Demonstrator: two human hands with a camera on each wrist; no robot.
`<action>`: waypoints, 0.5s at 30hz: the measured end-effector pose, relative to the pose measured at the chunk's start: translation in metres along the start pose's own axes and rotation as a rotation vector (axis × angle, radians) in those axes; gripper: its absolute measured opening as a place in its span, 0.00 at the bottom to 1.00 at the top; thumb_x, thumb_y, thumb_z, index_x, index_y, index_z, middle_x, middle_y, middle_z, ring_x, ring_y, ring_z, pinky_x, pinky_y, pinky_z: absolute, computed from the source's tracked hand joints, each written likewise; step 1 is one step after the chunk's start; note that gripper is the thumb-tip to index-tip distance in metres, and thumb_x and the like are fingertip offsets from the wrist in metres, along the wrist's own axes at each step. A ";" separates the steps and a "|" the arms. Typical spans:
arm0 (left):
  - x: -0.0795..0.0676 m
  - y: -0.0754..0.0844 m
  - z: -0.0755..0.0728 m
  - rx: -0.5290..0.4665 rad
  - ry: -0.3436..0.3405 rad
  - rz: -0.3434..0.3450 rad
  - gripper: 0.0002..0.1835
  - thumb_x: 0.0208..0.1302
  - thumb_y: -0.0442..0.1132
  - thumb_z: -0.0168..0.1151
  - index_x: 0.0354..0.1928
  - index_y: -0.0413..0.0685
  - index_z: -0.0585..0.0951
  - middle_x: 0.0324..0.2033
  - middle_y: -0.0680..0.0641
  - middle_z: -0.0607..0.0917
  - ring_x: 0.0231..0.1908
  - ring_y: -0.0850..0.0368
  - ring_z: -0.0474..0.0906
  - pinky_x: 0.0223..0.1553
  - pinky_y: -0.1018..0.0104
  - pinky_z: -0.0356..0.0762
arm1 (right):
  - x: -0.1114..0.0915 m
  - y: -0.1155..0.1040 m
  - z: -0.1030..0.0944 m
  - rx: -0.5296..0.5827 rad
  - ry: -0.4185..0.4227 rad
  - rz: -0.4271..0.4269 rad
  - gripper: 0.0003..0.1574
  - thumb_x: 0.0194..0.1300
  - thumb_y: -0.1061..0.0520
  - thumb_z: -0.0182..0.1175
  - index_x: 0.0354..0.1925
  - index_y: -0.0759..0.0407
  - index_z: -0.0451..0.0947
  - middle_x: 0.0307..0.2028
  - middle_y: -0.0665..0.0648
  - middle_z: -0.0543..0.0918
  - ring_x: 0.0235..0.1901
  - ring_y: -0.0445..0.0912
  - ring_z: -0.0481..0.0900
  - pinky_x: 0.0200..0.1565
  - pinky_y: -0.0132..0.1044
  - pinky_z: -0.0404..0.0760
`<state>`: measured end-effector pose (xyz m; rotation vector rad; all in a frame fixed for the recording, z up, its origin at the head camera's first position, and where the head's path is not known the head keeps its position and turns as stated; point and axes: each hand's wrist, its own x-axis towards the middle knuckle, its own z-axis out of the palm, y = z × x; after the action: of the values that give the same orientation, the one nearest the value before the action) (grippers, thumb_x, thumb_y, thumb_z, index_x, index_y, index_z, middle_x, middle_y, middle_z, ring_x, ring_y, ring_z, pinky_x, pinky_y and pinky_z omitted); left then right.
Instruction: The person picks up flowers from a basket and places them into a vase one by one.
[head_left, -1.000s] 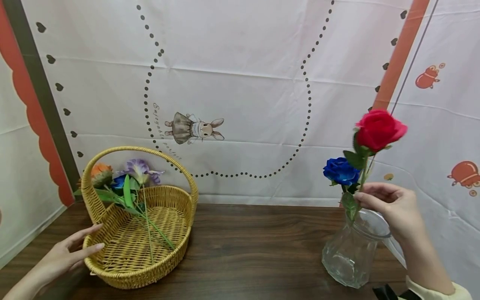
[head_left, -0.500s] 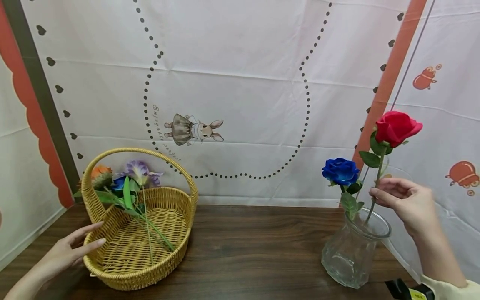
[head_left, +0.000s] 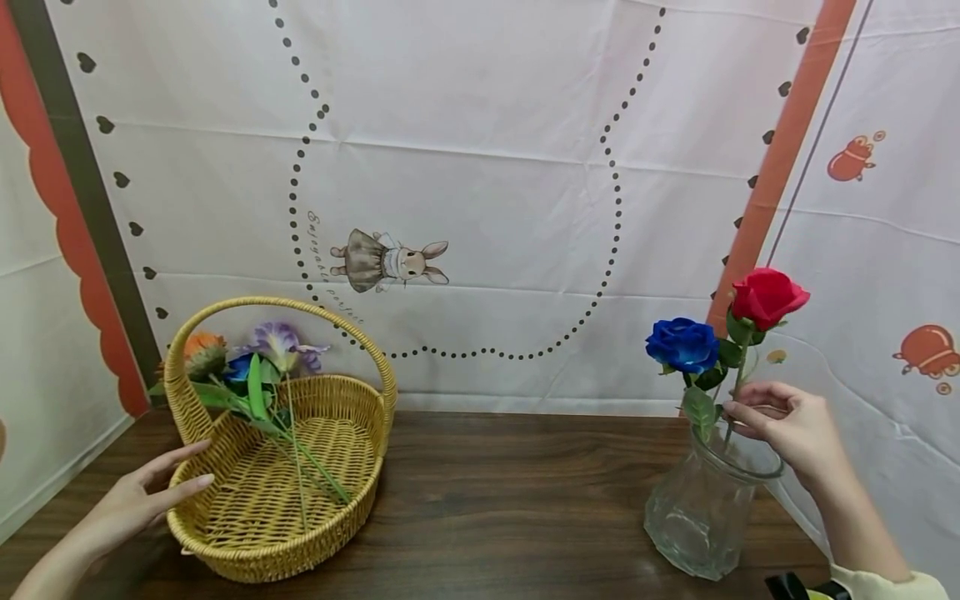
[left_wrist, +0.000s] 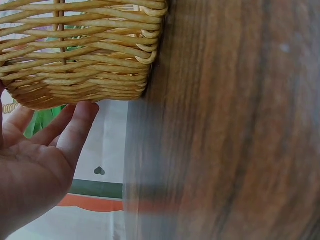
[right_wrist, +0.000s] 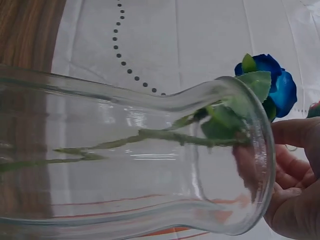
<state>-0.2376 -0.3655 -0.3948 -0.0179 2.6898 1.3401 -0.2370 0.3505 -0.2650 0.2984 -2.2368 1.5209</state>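
The right hand [head_left: 797,432] pinches the red rose [head_left: 765,302] below its bloom [head_left: 772,295].

Dark wood-grained table [head_left: 517,508] under a wicker basket [head_left: 300,553] and a glass vase [head_left: 693,521]

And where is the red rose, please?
Right side, head view: the right hand holds the red rose at the vase mouth, beside the blue rose.
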 end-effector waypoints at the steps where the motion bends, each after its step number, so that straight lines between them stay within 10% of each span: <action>1: 0.000 0.000 0.000 0.002 0.002 0.001 0.40 0.67 0.56 0.47 0.71 0.46 0.44 0.65 0.24 0.40 0.58 0.19 0.40 0.40 0.40 0.70 | 0.000 0.002 0.000 -0.040 -0.007 0.009 0.07 0.55 0.69 0.62 0.31 0.57 0.79 0.23 0.43 0.81 0.25 0.35 0.81 0.25 0.30 0.78; 7: -0.001 -0.002 0.002 -0.003 0.021 0.028 0.39 0.67 0.55 0.48 0.71 0.46 0.46 0.65 0.24 0.41 0.57 0.19 0.41 0.39 0.40 0.70 | -0.007 -0.006 0.009 -0.337 -0.056 0.058 0.18 0.57 0.62 0.63 0.39 0.79 0.73 0.25 0.45 0.82 0.24 0.34 0.79 0.27 0.31 0.78; 15: -0.001 -0.002 0.002 -0.036 0.012 0.008 0.39 0.66 0.55 0.48 0.72 0.49 0.45 0.65 0.25 0.39 0.58 0.20 0.41 0.40 0.42 0.71 | -0.012 -0.005 0.009 -0.511 -0.105 0.004 0.13 0.51 0.60 0.67 0.32 0.69 0.78 0.24 0.52 0.82 0.23 0.34 0.78 0.26 0.30 0.75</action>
<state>-0.2361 -0.3654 -0.3976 -0.0186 2.6782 1.3949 -0.2261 0.3401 -0.2695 0.2190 -2.6082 0.9012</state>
